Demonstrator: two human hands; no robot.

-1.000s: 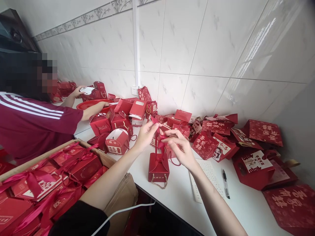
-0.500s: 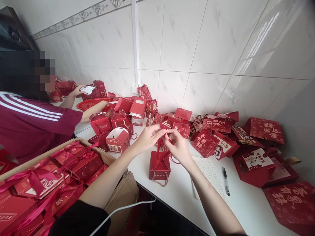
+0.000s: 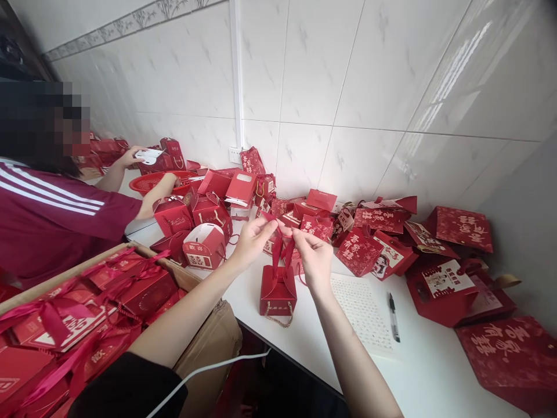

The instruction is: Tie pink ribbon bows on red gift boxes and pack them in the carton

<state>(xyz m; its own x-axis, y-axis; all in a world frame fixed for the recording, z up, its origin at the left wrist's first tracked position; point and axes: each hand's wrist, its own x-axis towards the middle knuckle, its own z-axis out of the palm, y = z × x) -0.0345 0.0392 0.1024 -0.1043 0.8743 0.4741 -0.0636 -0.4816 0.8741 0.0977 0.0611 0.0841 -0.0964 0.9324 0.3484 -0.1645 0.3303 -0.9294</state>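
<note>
Pinching red ribbon [image 3: 275, 253] with left hand [image 3: 253, 239] and right hand [image 3: 315, 255], mid-frame, above small red box [image 3: 278, 295]. Apparently tying it; next, probably needs drawing evenly snug.

The right hand [image 3: 315, 255] could pass over the notebook [image 3: 363, 313] and pen [image 3: 394, 317], but red boxes [image 3: 360, 251] block the wall [image 3: 369, 75] side.

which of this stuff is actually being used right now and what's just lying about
In use:
- red ribbon, pinched by the left hand and right hand
- small red box below it
- probably the carton of ribboned boxes

Lying about:
- notebook
- pen
- white cable
</note>
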